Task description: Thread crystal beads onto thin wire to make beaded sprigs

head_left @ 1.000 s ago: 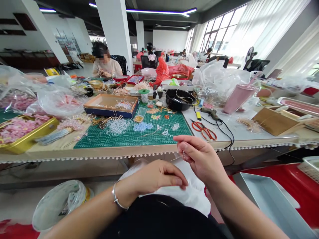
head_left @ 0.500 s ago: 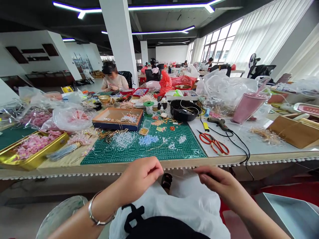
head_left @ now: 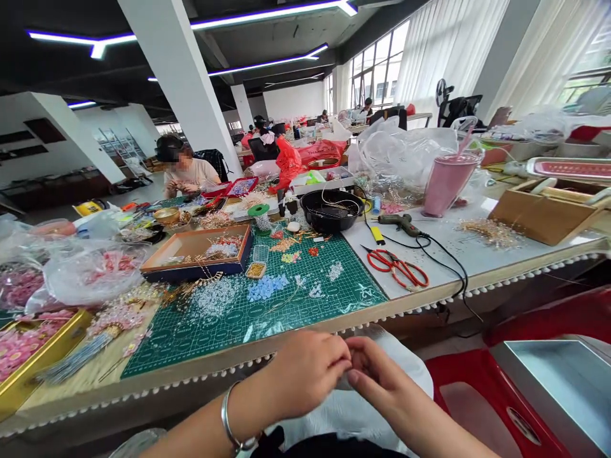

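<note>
My left hand, with a silver bangle at the wrist, is closed with its fingers curled. Its fingertips meet those of my right hand, whose thumb and fingers are pinched together. Both hang over my lap, just in front of the table edge. Whatever lies between the fingers, if anything, is too small or hidden to make out. Beyond them, a green cutting mat carries blue petal-like pieces, a heap of clear beads and a small box of gold beads.
Red-handled scissors and a glue gun with its cable lie at the right. A pink tumbler stands behind. At left are a gold tray and a shallow box. A grey box sits beside a red stool. A co-worker sits opposite.
My hands were apart and have come together at the fingertips. The camera has turned to the right and tilted, so the table now slants.
</note>
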